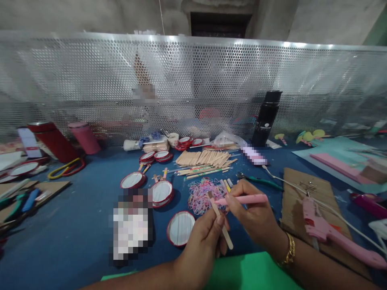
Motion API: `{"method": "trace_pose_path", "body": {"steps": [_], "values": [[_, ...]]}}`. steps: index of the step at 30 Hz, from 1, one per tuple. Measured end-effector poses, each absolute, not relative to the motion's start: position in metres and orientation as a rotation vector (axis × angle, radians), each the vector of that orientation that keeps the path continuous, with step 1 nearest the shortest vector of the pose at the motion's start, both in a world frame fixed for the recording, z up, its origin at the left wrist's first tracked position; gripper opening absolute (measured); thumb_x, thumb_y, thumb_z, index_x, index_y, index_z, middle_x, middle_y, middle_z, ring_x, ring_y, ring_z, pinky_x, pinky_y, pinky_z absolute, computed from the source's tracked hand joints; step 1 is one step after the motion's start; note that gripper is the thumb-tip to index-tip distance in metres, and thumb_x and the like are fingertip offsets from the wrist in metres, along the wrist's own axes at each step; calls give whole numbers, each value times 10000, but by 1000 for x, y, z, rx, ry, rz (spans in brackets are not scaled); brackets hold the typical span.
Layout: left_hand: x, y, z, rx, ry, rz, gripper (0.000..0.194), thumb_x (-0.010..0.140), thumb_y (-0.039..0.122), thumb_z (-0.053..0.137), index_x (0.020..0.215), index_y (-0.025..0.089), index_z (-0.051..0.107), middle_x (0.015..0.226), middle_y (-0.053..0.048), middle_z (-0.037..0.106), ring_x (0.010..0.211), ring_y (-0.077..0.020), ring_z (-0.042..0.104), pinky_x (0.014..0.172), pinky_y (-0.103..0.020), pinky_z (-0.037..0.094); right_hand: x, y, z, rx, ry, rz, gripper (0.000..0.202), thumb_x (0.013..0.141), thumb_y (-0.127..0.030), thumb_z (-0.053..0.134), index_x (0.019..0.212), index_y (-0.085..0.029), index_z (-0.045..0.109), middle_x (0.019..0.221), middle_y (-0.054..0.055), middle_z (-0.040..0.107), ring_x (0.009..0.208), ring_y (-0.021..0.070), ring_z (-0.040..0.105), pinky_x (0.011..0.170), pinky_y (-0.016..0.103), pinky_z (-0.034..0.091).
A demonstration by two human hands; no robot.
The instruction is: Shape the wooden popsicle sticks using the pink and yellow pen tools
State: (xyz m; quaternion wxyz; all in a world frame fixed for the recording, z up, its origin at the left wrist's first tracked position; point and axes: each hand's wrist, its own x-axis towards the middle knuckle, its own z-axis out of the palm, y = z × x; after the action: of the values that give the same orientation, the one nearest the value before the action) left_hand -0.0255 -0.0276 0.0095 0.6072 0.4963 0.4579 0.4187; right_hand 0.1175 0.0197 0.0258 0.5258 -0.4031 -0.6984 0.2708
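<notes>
My left hand [201,245] pinches a wooden craft stick [225,232] whose upper end is coloured brown, with pink below it. In my right hand [252,215] is a pink marker [249,199], its tip touching the stick's pink part. Just behind both hands lies a pile of thin pastel loops [201,193], with several markers [225,185] at its right side. A round red-rimmed lid [180,228] sits left of my left hand. Green paper [244,272] shows below my wrists.
Craft sticks [205,158] are heaped at the back centre, near a black bottle [267,119]. A pink glue gun [323,231] rests on cardboard [290,209] at right, its cord crossing the table. More red-rimmed lids [162,192], a blurred item [131,229] and a red bottle [54,141] stand left.
</notes>
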Motion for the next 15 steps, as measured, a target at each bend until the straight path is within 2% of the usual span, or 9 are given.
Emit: {"method": "trace_pose_path", "body": {"steps": [4,9,15], "values": [[-25,-28,12,1134,1060,977,461,871,645,483,800,190,518,514,55,467,453,-84,371,449,-215,244,118,20,28,-966,-1644,672,241,886,-273,581,662,-202,529,636,-20,544,592,131,518,591,276,423],[-25,-27,10,1161,1035,972,457,882,638,474,802,190,525,516,55,470,452,-84,378,457,-217,250,118,20,26,-953,-1667,668,240,889,-284,581,668,-199,538,673,-9,561,649,141,538,630,283,428],[-26,-28,9,1147,1049,972,460,882,640,467,802,190,522,515,52,467,456,-89,372,462,-219,254,118,21,29,-943,-1626,691,240,875,-274,582,653,-200,533,626,-20,541,593,133,519,588,274,422]]}}
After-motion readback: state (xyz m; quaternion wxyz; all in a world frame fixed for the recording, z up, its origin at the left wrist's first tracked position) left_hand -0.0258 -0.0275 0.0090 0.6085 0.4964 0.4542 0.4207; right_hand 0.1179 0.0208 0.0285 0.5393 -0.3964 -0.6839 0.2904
